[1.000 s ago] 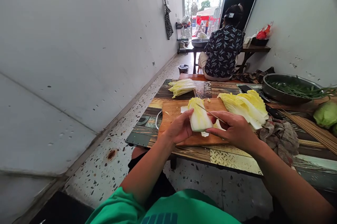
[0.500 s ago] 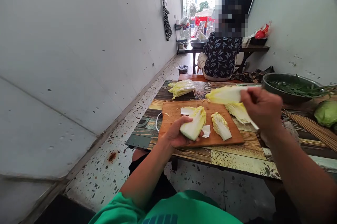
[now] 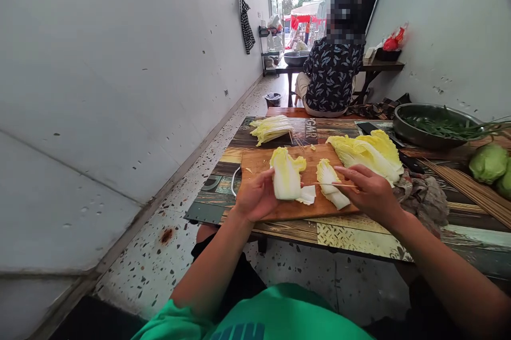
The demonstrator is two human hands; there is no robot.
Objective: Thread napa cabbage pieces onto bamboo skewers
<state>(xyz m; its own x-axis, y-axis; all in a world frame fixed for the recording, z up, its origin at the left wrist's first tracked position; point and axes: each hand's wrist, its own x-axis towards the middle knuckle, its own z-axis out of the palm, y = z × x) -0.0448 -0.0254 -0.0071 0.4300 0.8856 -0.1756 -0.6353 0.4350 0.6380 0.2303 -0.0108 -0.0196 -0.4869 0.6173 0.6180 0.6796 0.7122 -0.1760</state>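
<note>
My left hand [image 3: 257, 199] grips a pale napa cabbage leaf [image 3: 286, 177] over the left side of the wooden cutting board [image 3: 255, 162]. Between the fingers of my right hand [image 3: 371, 191] is a thin wooden skewer [image 3: 325, 184], pointing left toward that leaf; whether its tip touches the leaf I cannot tell. A small cabbage heart [image 3: 328, 176] lies on the board, behind the skewer. A white stem piece [image 3: 307, 195] shows just right of the held leaf. Larger yellow-white leaves [image 3: 365, 154] are piled beyond my right hand.
Threaded cabbage leaves [image 3: 271, 130] lie at the back left of the table. On the right are a crumpled cloth [image 3: 429, 201], bamboo skewers [image 3: 471, 188], a metal bowl [image 3: 399, 130] of greens, a knife [image 3: 411, 163] and a round cabbage [image 3: 489, 162]. A person [image 3: 331, 76] sits ahead.
My right hand has let go of a cabbage leaf at the pile on the right and now holds a skewer. The leaf in my left hand has turned more upright.
</note>
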